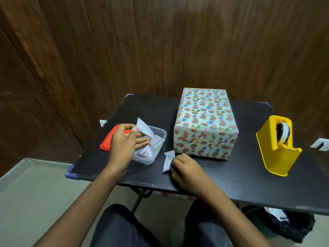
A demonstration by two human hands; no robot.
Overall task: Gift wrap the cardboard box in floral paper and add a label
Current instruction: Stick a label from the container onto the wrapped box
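Observation:
The box [205, 122], fully covered in floral paper, stands upright on the black table [231, 175], right of centre. My left hand [124, 145] hovers over a clear plastic container [151, 157] and pinches a white strip of label paper [145, 130] that curls upward, with printed "5" stickers [157, 142] on its lower end. My right hand [187, 171] rests on the table just in front of the box, its curled fingers holding a small label strip [168, 162] printed with "5"s.
A red lid [106, 143] lies under the container's left side. A yellow tape dispenser [276, 145] stands at the table's right. More paper scraps lie inside the container. Dark wood panelling rises behind the table; a black bag [292, 227] lies on the floor below.

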